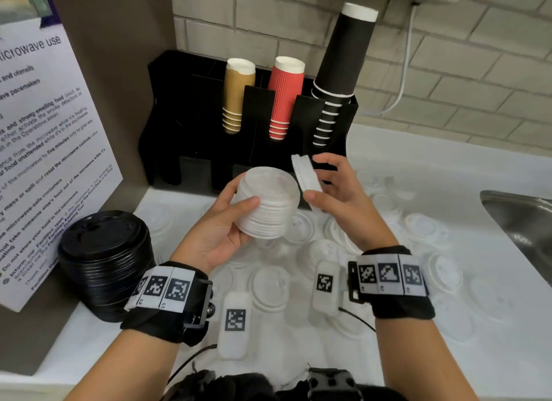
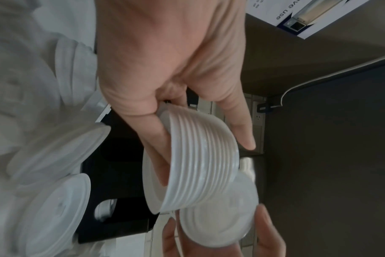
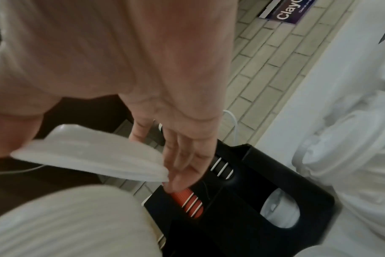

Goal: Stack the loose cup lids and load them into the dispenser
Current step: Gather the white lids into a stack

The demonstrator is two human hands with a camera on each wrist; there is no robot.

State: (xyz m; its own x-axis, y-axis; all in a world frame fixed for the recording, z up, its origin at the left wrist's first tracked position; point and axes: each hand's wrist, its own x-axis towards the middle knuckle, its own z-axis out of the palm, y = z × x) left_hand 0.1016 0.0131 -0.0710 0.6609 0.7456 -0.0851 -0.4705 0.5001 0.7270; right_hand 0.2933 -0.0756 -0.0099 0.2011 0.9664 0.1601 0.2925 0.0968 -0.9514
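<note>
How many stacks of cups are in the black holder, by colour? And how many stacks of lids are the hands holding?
Gold cup stack: 1
Red cup stack: 1
Black cup stack: 1
White lid stacks held: 2, a tall one in the left hand and a thin one in the right hand
Total: 5 stacks

notice [image 1: 44, 138]: "microwave use", "five minutes", "microwave-safe containers"
purple sign [image 3: 285, 13]: "clay…", cut off
wrist tags [image 1: 388, 273]: square codes, no words
</note>
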